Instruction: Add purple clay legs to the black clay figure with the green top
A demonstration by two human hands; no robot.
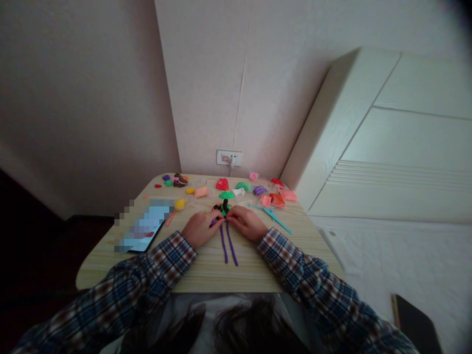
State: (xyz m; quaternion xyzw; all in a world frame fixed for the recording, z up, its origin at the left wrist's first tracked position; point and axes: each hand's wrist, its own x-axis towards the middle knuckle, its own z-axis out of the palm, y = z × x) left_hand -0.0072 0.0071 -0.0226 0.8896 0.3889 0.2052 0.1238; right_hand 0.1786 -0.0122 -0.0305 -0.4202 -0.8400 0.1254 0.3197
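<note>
My left hand (201, 228) and my right hand (246, 223) meet at the middle of the table, fingers pinched together. Between them, two thin purple clay strips (231, 244) run down toward me, side by side and slightly apart; their upper ends are at my fingertips. The fingertips partly cover the exact hold. Just beyond lies a small clay figure (225, 209) in black and green, with a green cap-like piece (226, 195) above it. Some purple clay shows beside my left fingers.
Bags and lumps of coloured clay, including a red one (222, 184) and a peach one (201, 192), line the table's (199, 280) far side. A tablet-like screen (147, 236) lies left. Blue tools (277, 221) lie right. A wall socket (229, 158) is behind.
</note>
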